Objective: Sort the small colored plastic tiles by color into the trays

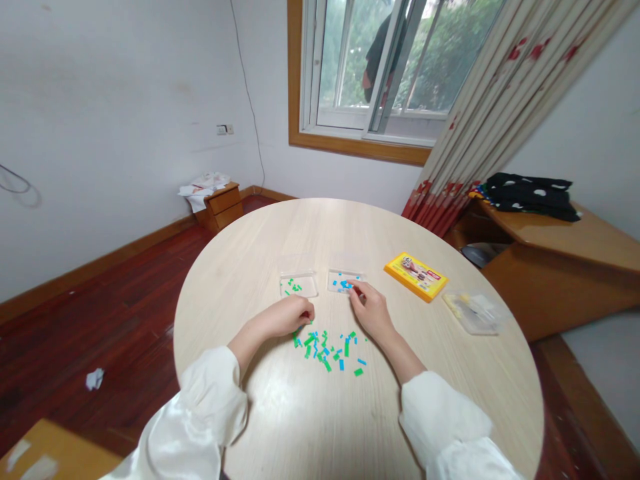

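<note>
On the round table lies a loose spread of small green and blue pieces [327, 350]. My left hand [295, 315] is over the upper left of the spread, fingers pinched, with a bit of green at the fingertips. Just beyond it, a clear box [315, 287] holds several green pieces [293, 287]. My right hand [369, 307] has its fingertips at the right part of a second clear box [333, 272], which contains blue pieces [341, 284]. Its fingers are bent together, and a blue piece shows at their tips.
A yellow box [416, 275] and a clear container [477, 315] with pale yellow pieces stand at the right of the table [310, 427]. Behind are a small drawer cabinet [224, 208], a curtain and a wooden desk with dark cloth. A person is outside the window.
</note>
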